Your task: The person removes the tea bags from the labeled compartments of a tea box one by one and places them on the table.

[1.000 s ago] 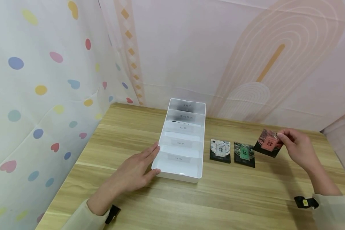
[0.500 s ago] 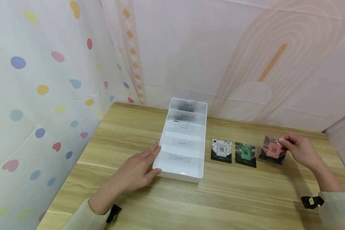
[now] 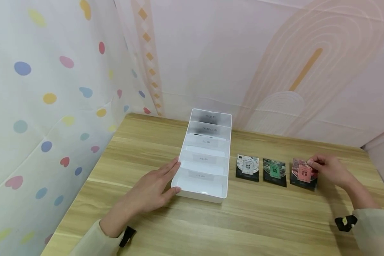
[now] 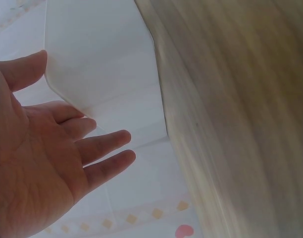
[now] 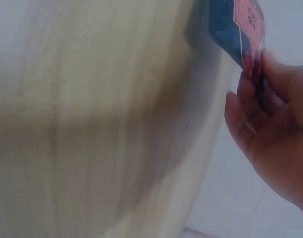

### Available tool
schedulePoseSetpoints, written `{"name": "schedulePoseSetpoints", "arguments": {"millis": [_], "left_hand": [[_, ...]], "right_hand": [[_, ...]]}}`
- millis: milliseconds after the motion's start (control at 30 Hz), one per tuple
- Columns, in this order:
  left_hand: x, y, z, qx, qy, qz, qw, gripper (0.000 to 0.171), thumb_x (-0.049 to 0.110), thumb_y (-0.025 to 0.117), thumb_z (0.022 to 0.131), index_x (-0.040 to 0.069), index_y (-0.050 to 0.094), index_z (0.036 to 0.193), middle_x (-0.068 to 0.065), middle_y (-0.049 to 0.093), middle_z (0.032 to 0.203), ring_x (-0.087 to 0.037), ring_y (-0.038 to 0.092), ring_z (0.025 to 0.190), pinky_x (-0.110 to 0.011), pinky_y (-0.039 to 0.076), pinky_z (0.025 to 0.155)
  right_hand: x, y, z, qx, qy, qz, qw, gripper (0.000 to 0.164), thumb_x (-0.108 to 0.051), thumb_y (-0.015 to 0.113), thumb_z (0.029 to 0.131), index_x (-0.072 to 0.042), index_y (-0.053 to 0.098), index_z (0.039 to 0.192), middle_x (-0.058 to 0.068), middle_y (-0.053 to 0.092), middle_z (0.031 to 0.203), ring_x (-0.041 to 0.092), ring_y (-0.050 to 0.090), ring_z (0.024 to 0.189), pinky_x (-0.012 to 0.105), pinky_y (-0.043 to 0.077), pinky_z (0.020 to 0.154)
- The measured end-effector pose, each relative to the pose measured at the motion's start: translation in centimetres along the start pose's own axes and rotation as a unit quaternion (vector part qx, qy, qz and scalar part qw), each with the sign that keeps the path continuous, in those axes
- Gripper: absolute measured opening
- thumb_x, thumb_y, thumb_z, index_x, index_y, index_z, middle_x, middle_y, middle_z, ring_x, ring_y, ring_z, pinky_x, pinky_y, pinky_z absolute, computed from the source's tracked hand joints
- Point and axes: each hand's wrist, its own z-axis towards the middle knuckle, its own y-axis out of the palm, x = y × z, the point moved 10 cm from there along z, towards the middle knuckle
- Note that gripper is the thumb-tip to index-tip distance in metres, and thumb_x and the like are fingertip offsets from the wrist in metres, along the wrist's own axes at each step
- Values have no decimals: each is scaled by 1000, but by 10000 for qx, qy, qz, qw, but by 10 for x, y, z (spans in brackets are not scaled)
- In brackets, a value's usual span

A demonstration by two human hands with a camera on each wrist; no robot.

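Observation:
In the head view my left hand [image 3: 149, 187] rests against the near left corner of a white divided box [image 3: 208, 200], fingers fairly straight. The left wrist view shows its thumb [image 4: 30, 70] and fingertips touching the box's rim. My right hand [image 3: 334, 172] pinches the upper right corner of a red and black tea packet [image 3: 300, 182] between thumb and fingers. That pinch also shows in the right wrist view, where the packet [image 5: 230, 29] is partly cut off by the frame. A green and black packet [image 3: 272, 179] lies just left of it, then a white and black one [image 3: 244, 175].
Labelled compartments run front to back in the box. Something dark shows in the second compartment from the back. The wooden table [image 3: 211, 231] meets a patterned curtain [image 3: 192, 71] behind and a dotted one [image 3: 60, 117] on the left.
My right hand has lowered the red packet toward the table, straightening it into line with the other two. The left hand has stayed at the box corner.

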Motion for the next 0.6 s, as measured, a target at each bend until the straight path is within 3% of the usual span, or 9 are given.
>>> {"name": "schedulePoseSetpoints", "arguments": {"millis": [300,600], "left_hand": [[0,1,1,-25,-25,-3,10000,79,42,65,103,-2,34,161,-16,28,170,-35,46,146,-54,46,112],[-1,2,1,-28,7,20,10000,79,42,64,103,-3,34,161,-16,28,170,-34,45,147,-54,46,112]], "right_hand": [[15,14,6,-212,210,-24,9996,29,-14,50,112,9,69,109,4,64,81,14,59,68,30,49,58],[17,18,7,-166,168,-335,9992,29,-18,54,112,4,70,106,3,59,80,15,46,65,30,38,58]]}}
